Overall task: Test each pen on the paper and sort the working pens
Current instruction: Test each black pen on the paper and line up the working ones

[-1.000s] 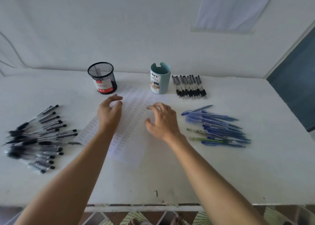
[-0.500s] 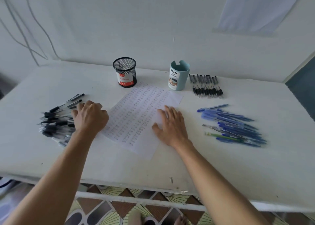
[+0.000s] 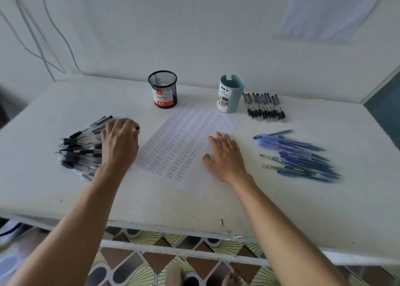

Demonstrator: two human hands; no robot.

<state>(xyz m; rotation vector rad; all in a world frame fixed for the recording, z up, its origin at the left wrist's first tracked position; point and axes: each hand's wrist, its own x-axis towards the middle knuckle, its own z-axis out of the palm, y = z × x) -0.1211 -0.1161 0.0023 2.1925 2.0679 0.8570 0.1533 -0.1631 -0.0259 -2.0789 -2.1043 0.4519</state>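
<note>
A sheet of paper [image 3: 184, 138] covered with small test marks lies tilted in the middle of the white table [image 3: 65, 199]. To its left is a pile of black pens [image 3: 80, 151]. My left hand [image 3: 120, 143] is over the pile's right side, fingers curled, and a dark pen end sticks out past the fingertips; the hand is blurred. My right hand [image 3: 225, 156] rests flat on the paper's right edge, fingers straight. A heap of blue pens [image 3: 298, 156] with a green one lies to the right.
A black mesh pen cup [image 3: 162, 88] and a teal pen holder [image 3: 230, 96] stand behind the paper. A neat row of black pens [image 3: 265, 108] lies right of the teal holder. The wall runs close behind; the table's front edge is near my body.
My left hand went from the paper to the black pen pile and now curls there round a pen. My right hand settled flat on the paper. The view shifted left.
</note>
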